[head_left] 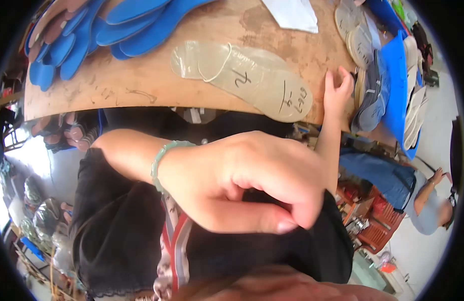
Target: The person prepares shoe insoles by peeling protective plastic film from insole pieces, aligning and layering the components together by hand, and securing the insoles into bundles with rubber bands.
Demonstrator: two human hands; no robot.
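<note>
A stack of pale insoles [361, 47] lies at the right side of the tabletop [141, 90], with dark insoles [371, 111] beside it. The right hand [338, 80] is positioned just beside this stack, its thumb and forefinger curved with their tips apart; contact with the stack cannot be confirmed from here. On its other side, a clear sole pattern [264, 83] lies flat near the front edge, marked in dark handwriting and crossed by a thin pale loop [218, 75]. The left hand [257, 175] is held above the lap, fingers curled, thumb and forefinger together at the tips; a pale green bracelet [158, 168] encircles the wrist. Blue insoles [141, 25] overlap at the far left, and white paper [292, 15] lies at the far side. A blue tray [394, 108] adjoins the dark insoles; beyond it, another person [425, 213] is visible in the background.
</note>
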